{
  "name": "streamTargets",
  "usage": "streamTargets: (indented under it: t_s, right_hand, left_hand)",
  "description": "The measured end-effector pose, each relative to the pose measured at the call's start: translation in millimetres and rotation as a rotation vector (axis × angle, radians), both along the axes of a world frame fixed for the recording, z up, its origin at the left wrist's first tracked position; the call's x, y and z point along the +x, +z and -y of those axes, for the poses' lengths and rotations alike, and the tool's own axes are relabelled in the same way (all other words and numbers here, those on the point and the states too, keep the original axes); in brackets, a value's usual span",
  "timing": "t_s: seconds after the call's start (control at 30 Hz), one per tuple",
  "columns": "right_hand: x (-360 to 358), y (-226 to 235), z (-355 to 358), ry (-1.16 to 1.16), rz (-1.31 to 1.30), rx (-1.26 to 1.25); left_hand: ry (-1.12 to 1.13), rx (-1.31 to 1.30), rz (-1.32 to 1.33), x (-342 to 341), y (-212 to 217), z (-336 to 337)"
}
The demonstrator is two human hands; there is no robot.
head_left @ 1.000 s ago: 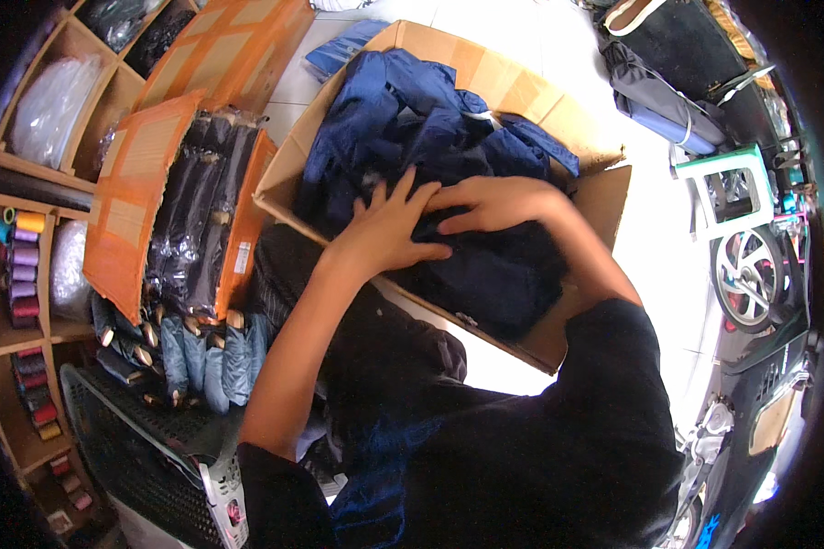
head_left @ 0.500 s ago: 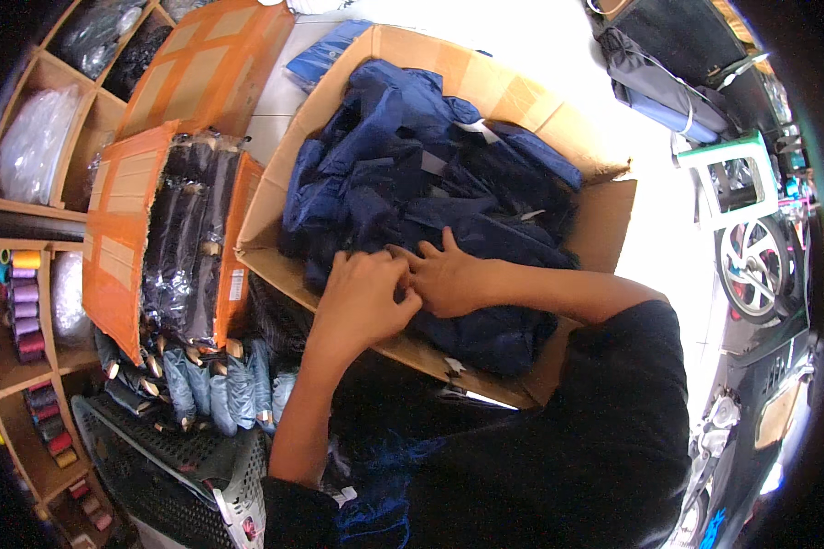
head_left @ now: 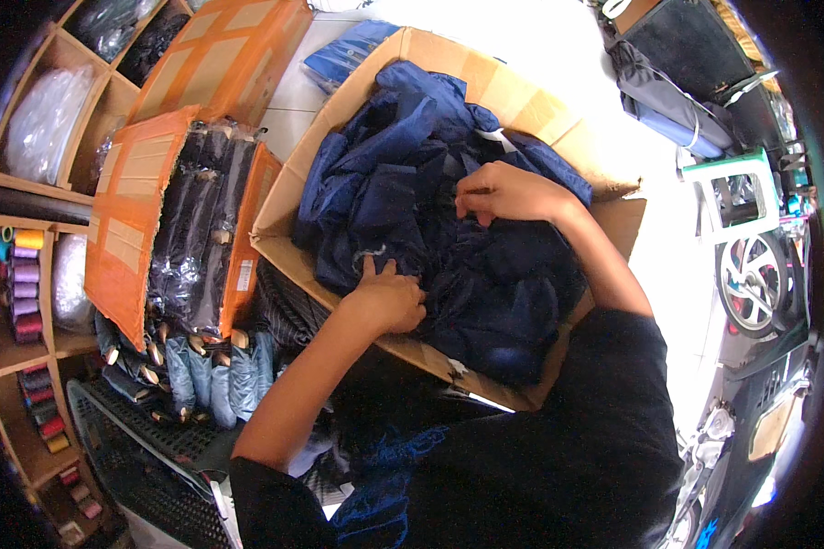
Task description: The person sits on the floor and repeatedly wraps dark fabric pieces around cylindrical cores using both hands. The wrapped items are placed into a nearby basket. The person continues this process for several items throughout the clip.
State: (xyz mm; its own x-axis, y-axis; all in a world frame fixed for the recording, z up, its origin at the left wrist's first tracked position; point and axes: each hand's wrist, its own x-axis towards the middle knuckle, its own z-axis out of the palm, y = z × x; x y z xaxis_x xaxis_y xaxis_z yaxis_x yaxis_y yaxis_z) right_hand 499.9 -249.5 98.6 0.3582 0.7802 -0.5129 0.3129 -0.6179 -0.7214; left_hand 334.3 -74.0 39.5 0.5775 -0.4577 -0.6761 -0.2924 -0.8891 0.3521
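Observation:
A large open cardboard box (head_left: 545, 105) stands in front of me, heaped with crumpled navy blue cloth pieces (head_left: 375, 197). A white scrap or label (head_left: 496, 139) shows near the far side of the heap. My left hand (head_left: 389, 300) lies on the cloth at the box's near left, fingers apart and stretched forward. Beside its fingertips is a small pale, thread-like strip (head_left: 372, 250). Over the middle right of the heap, my right hand (head_left: 513, 194) is bent at the wrist, its fingers pinched down on the navy cloth. Its fingertips are partly hidden.
Left of the box, an orange-taped carton (head_left: 133, 220) holds dark plastic-wrapped bundles. Below it are light blue wrapped bundles (head_left: 243, 384) and a dark perforated crate (head_left: 137, 467). Shelves with thread spools (head_left: 27, 274) line the left. A wheel (head_left: 751, 284) and a green-white stool (head_left: 732, 192) are at right.
My hands were close together at the near side of the heap. The right has moved up and away to the right; the left has shifted slightly nearer, its fingers spreading onto the cloth.

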Motion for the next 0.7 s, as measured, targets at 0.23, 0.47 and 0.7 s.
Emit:
streamTargets:
  t_s: [0.23, 0.47, 0.7]
  right_hand:
    - [0.3, -71.7, 17.1, 0.003, 0.93, -0.235]
    - [8.8, 3.5, -3.4, -0.358, 0.229, 0.365]
    - [-21.2, 37.4, -12.7, -0.07, -0.244, 0.721]
  left_hand:
    - [0.088, -0.076, 0.137, -1.7, 0.5, 0.0]
    - [0.563, -0.576, 0.802, 11.2, 28.0, 2.8]
    - [0.915, -1.005, 1.017, 17.3, 45.4, -13.2]
